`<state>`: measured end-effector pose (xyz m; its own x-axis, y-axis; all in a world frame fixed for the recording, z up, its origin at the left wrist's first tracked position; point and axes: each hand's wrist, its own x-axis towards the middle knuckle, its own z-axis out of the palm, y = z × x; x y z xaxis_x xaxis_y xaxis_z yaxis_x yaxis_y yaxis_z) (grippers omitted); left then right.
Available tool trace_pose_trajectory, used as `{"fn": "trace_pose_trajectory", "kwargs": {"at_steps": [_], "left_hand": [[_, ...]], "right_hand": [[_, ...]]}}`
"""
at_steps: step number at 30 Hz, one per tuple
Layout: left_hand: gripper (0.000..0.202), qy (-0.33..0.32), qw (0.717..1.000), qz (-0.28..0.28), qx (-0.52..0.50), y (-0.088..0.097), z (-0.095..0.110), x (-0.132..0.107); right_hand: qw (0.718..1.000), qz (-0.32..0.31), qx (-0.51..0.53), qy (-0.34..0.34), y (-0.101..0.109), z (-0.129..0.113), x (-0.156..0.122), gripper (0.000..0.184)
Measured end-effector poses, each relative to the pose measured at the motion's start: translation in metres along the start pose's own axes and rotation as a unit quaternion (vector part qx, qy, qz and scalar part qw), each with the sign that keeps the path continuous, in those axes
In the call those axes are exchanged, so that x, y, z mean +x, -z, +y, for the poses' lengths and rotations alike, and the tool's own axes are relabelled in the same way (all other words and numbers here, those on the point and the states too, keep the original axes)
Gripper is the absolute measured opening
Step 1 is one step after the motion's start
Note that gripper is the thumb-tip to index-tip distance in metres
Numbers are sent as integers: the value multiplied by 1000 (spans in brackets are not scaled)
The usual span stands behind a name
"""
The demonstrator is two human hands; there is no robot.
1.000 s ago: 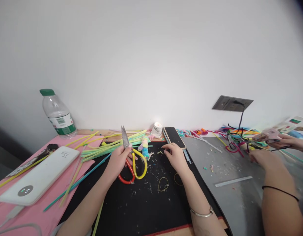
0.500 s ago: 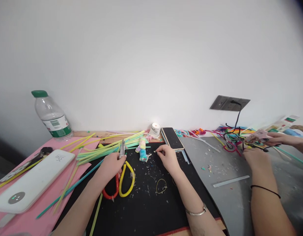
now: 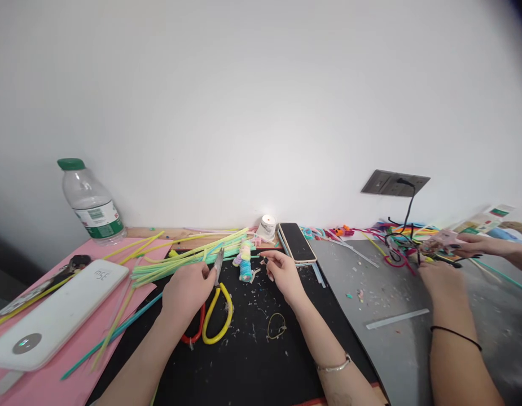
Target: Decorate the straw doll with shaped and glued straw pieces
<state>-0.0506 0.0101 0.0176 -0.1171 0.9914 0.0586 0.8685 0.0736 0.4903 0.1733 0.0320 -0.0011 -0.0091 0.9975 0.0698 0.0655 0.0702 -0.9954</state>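
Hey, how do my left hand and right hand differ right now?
The left hand is closed around the scissors; the right hand holds no tool and is pinched shut. The left hand lies by the straws, the right hand by the small colourful figure. Both are over the black mat.

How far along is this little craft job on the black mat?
Roughly midway, I'd judge. Done: a small pastel figure lies on the black mat amid clippings. In hand: the left hand grips the scissors, and the right hand reaches beside the figure; whether it pinches anything is too small to tell. Left: a bundle of long uncut sticks lies behind.
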Motion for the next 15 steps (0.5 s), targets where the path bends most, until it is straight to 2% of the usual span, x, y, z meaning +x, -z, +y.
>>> {"fn": "trace_pose_trajectory", "kwargs": {"at_steps": [3,5,10,12,15], "left_hand": [[24,-62,991,88,-76,1,1,1],[16,-124,980,108,-115,-1,2,1],[26,-302,947,-7,-106,-8,12,-4],[30,-340,936,-36,-85,-11,16,-7],[33,-361,929,-56,-61,-13,19,-9]], "right_hand": [[1000,7,1,0,-3,0,7,20],[1000,8,7,-11,-6,-1,13,18],[1000,0,13,-21,-12,-3,27,19],[1000,16,10,-13,-12,-2,29,16],[999,32,-10,-6,-9,1,28,11]]}}
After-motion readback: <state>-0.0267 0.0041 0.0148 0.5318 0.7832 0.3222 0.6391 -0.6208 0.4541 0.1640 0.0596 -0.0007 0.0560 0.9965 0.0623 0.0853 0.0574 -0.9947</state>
